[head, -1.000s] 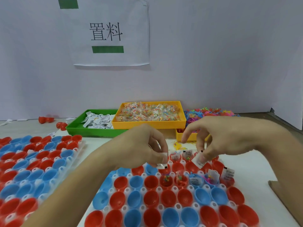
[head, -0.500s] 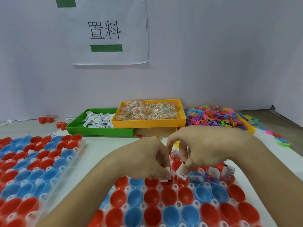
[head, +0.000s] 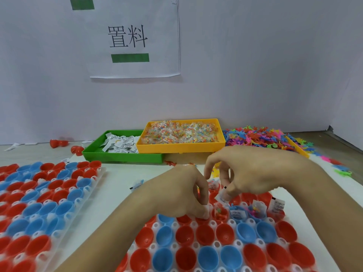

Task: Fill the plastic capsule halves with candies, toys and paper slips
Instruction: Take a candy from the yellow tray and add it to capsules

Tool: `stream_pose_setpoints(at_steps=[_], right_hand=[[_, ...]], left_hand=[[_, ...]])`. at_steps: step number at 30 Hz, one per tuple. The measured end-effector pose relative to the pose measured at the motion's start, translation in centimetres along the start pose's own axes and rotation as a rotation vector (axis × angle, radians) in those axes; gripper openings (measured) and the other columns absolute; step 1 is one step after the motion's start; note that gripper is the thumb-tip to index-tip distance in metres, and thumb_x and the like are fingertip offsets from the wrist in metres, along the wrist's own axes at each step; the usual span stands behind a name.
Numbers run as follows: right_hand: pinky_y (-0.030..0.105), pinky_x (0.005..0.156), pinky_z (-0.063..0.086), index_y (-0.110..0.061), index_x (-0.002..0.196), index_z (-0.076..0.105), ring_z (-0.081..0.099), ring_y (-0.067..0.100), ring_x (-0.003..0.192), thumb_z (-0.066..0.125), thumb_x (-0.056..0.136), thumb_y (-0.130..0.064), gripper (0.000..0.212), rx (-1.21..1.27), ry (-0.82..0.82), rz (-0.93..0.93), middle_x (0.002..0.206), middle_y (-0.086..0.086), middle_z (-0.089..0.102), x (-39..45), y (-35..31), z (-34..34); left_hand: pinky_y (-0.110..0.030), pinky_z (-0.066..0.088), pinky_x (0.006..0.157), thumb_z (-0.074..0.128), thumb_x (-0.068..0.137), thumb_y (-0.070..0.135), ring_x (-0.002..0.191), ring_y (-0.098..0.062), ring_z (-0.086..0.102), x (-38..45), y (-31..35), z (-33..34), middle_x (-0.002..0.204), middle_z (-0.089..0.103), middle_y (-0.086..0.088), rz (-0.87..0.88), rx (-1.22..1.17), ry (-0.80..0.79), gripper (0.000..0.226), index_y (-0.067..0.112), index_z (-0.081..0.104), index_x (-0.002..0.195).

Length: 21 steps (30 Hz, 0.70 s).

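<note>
A clear holder tray [head: 214, 245] in front of me carries rows of red and blue capsule halves [head: 184, 235]. A few halves in its far rows hold candy, toys and slips [head: 255, 211]. My left hand [head: 182, 195] is curled, fingertips pressed down into a red half, pinching what looks like a white paper slip [head: 206, 212]. My right hand [head: 255, 173] hovers just to its right and pinches a paper slip [head: 221, 197] between thumb and finger above the filled halves.
At the back stand a green tray of paper slips [head: 98, 154], a yellow tray of wrapped candies [head: 180, 147] and a heap of coloured plastic toys [head: 255, 137]. A second tray of capsule halves [head: 39, 193] lies left. Loose red capsules [head: 59, 143] and a stray slip [head: 137, 185] lie on the table.
Both hands came nearer over the holder tray. My left fingertips dropped into a red half, and my right hand lifted a little to the right, still pinching a slip.
</note>
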State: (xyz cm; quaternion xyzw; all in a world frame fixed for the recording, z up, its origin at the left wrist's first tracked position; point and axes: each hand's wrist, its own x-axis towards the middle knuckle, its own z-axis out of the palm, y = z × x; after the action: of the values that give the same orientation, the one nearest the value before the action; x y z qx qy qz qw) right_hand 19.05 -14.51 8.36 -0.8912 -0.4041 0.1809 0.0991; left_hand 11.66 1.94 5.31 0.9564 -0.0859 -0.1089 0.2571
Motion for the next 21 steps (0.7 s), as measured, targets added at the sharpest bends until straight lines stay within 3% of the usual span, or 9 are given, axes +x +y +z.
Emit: stream_pose_setpoints(at_steps=[9, 13, 16, 21], right_hand=[[0.015, 0.061, 0.045, -0.042, 0.112, 0.060, 0.063, -0.005, 0.066, 0.084, 0.079, -0.029, 0.043, 0.045, 0.010, 0.014, 0.078, -0.014, 0.068, 0.23, 0.46, 0.02], [0.012, 0.060, 0.045, -0.042, 0.112, 0.060, 0.063, -0.006, 0.068, 0.084, 0.079, -0.029, 0.043, 0.040, 0.011, 0.007, 0.077, -0.015, 0.067, 0.26, 0.28, 0.08], [0.010, 0.053, 0.042, -0.043, 0.111, 0.060, 0.060, -0.008, 0.064, 0.083, 0.079, -0.030, 0.041, 0.032, 0.020, 0.005, 0.079, -0.014, 0.067, 0.22, 0.28, 0.00], [0.012, 0.061, 0.043, -0.043, 0.112, 0.060, 0.061, -0.007, 0.067, 0.083, 0.080, -0.031, 0.041, 0.031, 0.025, 0.002, 0.079, -0.015, 0.066, 0.18, 0.18, -0.01]], left_hand=[[-0.018, 0.049, 0.056, 0.085, 0.076, 0.028, 0.058, -0.009, 0.065, 0.32, -0.48, 0.33, 0.072, 0.072, 0.003, -0.008, 0.035, 0.048, 0.014, 0.021, 0.072, 0.075], [-0.012, 0.042, 0.049, 0.084, 0.077, 0.026, 0.048, -0.006, 0.058, 0.24, -0.55, 0.27, 0.060, 0.065, 0.009, -0.011, 0.024, 0.022, 0.012, 0.019, 0.074, 0.078], [-0.011, 0.037, 0.047, 0.085, 0.075, 0.024, 0.044, -0.003, 0.050, 0.36, -0.44, 0.49, 0.055, 0.058, 0.010, 0.004, 0.037, 0.027, 0.016, 0.022, 0.069, 0.072], [-0.015, 0.037, 0.047, 0.087, 0.071, 0.031, 0.042, -0.002, 0.050, 0.48, -0.60, 0.69, 0.046, 0.054, 0.013, -0.020, 0.064, 0.055, 0.031, 0.027, 0.059, 0.059]])
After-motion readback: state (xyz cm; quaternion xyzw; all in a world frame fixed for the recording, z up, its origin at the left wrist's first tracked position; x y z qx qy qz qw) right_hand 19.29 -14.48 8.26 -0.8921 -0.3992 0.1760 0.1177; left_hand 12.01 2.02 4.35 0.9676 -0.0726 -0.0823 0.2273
